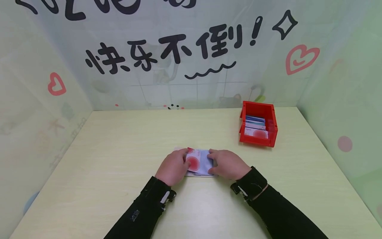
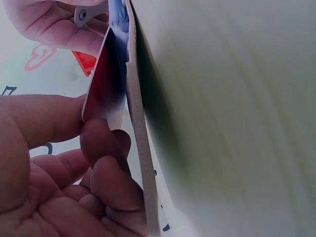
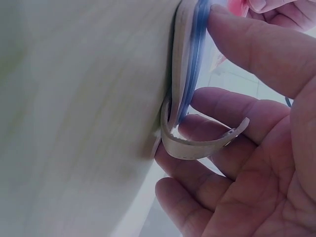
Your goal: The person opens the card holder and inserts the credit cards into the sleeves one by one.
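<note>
A pale card holder (image 1: 206, 163) with bluish clear sleeves lies spread on the table between both hands. My left hand (image 1: 173, 167) pinches a white card with a red circle (image 1: 193, 161) between thumb and fingers, over the holder's left part. Seen from the left wrist, that card (image 2: 102, 81) stands tilted away from the holder's cover (image 2: 140, 133). My right hand (image 1: 228, 164) grips the holder's right edge, its thumb on the blue sleeves (image 3: 197, 54). A curved snap strap (image 3: 192, 148) sticks out from the cover beside the right fingers. Whether the card's edge sits inside a sleeve is hidden.
A red plastic bin (image 1: 259, 142) stands at the back right of the light wooden table (image 1: 125, 149), with several cards (image 1: 256, 127) upright in it. Printed cloth walls (image 1: 179, 93) enclose the table at the back and both sides.
</note>
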The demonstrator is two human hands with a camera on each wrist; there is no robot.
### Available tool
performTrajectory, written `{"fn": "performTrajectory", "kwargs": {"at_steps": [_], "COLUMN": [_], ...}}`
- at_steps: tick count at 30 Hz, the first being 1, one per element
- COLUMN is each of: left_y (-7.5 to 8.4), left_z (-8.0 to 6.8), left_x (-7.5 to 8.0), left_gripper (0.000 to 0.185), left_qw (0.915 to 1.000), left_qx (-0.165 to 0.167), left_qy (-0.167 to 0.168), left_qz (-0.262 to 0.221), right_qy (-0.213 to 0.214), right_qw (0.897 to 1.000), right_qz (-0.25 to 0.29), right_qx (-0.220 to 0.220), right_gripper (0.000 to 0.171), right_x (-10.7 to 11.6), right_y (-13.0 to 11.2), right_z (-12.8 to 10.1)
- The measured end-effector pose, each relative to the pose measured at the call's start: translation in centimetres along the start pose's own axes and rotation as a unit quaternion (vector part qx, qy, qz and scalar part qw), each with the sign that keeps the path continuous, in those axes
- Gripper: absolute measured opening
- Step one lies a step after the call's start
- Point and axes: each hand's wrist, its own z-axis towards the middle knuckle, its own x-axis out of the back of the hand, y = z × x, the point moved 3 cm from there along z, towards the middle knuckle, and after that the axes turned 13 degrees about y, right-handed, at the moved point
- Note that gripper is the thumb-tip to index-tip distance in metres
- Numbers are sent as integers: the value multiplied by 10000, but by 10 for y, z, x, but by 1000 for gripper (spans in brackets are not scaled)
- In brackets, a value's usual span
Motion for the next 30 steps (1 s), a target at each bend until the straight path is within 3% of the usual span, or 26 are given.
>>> {"fn": "performTrajectory", "kwargs": {"at_steps": [8,21,30], "left_y": [3,8,10], "left_z": [1,1,1], "left_x": [-2,-5,-10], "left_gripper": [49,38,31], "left_qw": [9997,9983,9982], "left_qx": [-201,-502,-537], "left_qy": [18,-9,-165], "left_qz": [113,304,184], "right_qy": [-60,-36,65], "right_qw": [9995,10000,9999], "right_qz": [160,5,64], "right_qx": [-267,-30,-139], "right_gripper": [76,65,69], "right_x": [4,4,2], "right_y": [4,5,4], "right_z": [-1,-2,-2]}}
